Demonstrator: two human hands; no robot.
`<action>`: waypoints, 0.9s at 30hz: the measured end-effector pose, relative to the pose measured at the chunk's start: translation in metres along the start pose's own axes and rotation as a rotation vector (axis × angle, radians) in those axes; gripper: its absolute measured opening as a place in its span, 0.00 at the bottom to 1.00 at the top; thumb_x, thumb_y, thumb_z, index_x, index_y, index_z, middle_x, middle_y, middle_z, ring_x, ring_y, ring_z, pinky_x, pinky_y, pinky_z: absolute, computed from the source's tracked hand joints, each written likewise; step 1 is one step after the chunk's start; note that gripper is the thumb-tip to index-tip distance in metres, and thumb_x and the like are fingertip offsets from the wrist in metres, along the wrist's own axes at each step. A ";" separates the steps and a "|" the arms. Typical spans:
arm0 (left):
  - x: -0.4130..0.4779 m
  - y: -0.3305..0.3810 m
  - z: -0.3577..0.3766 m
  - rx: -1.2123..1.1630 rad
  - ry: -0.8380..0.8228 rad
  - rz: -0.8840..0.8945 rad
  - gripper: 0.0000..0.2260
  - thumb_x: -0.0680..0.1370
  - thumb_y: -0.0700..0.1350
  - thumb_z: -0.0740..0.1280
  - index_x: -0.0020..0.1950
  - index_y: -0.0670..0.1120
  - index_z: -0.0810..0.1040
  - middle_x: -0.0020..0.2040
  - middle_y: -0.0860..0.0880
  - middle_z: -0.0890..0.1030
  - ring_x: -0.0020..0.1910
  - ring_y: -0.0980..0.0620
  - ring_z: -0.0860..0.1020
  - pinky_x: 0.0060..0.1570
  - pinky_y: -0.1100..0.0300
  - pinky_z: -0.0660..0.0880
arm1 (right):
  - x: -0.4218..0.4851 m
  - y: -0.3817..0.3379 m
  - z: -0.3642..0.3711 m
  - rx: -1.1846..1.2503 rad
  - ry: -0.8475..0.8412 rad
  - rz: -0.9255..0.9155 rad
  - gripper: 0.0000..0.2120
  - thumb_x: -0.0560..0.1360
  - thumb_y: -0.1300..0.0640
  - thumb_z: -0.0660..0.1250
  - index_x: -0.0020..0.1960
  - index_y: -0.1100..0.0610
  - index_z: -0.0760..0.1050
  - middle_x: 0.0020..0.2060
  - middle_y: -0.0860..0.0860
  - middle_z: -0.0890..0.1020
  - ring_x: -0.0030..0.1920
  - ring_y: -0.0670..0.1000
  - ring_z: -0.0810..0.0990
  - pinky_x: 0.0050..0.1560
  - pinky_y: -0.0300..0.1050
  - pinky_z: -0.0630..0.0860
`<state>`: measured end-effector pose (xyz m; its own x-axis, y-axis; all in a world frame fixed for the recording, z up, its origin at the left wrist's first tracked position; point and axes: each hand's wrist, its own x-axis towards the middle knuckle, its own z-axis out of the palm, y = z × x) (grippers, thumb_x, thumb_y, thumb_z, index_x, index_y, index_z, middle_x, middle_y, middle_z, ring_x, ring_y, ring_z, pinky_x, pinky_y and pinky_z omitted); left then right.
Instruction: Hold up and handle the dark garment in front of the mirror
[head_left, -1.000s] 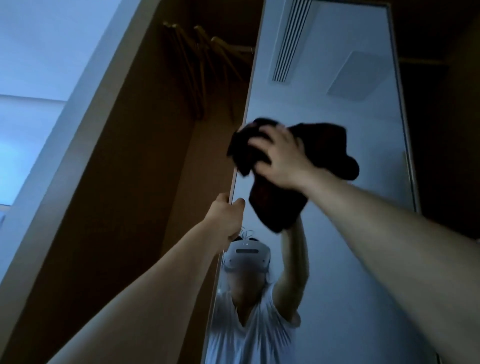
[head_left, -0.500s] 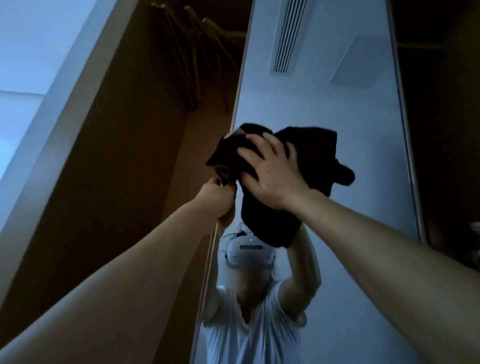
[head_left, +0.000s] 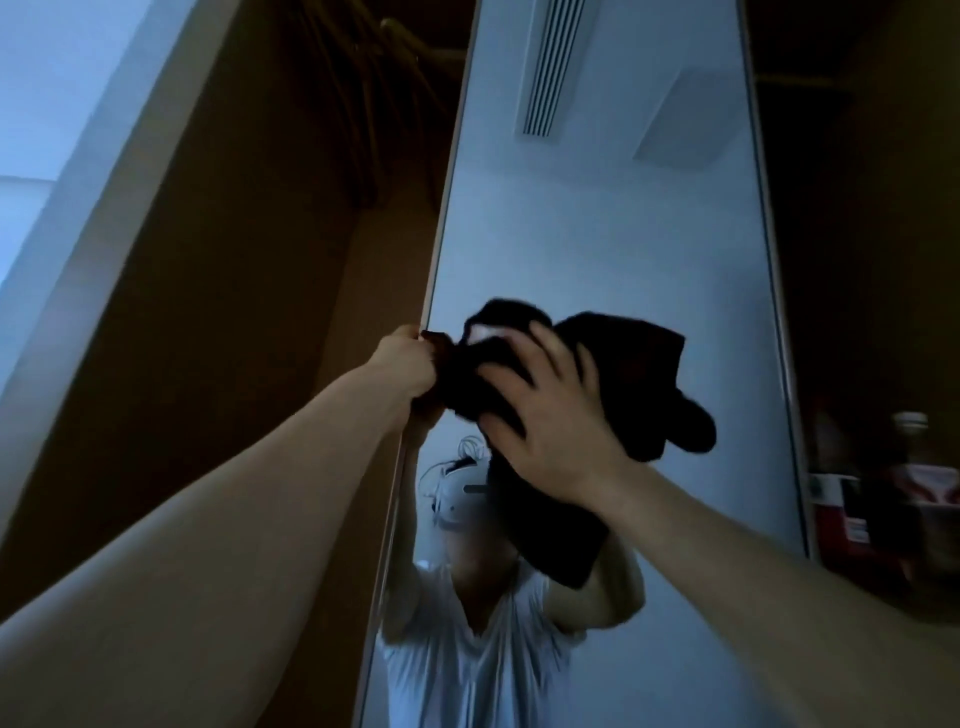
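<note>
Dim wardrobe with a mirrored door (head_left: 613, 249): a dark cloth (head_left: 623, 374) is pressed against the glass near the door's left edge.

That cloth sits bunched under the right hand (head_left: 545, 415), whose spread, slightly bent fingers push it flat onto the mirror, part of it hanging loose below the palm. Just beside it, the left hand (head_left: 408, 366) is curled tight around the door's left edge, touching the cloth's near corner. Wooden hangers (head_left: 395, 47) hang in the open compartment to the left; red boxes (head_left: 883, 514) sit on a shelf past the door's right edge. As I judge it, the loose tail could slip free since only pressure holds it, and a hard push might swing the door.
</note>
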<state>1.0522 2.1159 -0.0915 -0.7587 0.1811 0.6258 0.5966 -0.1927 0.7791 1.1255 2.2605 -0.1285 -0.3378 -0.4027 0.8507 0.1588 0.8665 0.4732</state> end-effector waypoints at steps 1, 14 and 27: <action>-0.001 0.000 0.000 0.001 -0.002 -0.014 0.18 0.80 0.42 0.61 0.70 0.42 0.68 0.62 0.39 0.76 0.56 0.39 0.77 0.57 0.45 0.76 | -0.010 0.002 0.000 0.003 -0.025 -0.036 0.24 0.74 0.43 0.53 0.69 0.46 0.66 0.73 0.52 0.61 0.75 0.57 0.49 0.69 0.66 0.47; -0.002 0.001 -0.004 0.069 0.012 -0.018 0.17 0.81 0.48 0.60 0.67 0.41 0.69 0.50 0.39 0.79 0.48 0.41 0.79 0.53 0.47 0.77 | 0.059 0.063 -0.041 -0.034 -0.045 0.405 0.27 0.77 0.45 0.58 0.74 0.50 0.59 0.76 0.53 0.50 0.75 0.58 0.45 0.71 0.65 0.49; -0.020 -0.019 -0.018 -0.128 -0.099 -0.231 0.13 0.80 0.51 0.62 0.46 0.41 0.74 0.37 0.43 0.76 0.37 0.44 0.76 0.40 0.53 0.74 | -0.040 0.021 -0.003 0.057 -0.023 -0.077 0.25 0.72 0.45 0.54 0.66 0.52 0.72 0.72 0.54 0.64 0.74 0.57 0.51 0.68 0.67 0.48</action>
<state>1.0510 2.0987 -0.1195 -0.8378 0.3268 0.4374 0.3678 -0.2543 0.8945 1.1457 2.2942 -0.1518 -0.3687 -0.4620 0.8066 0.0785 0.8491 0.5223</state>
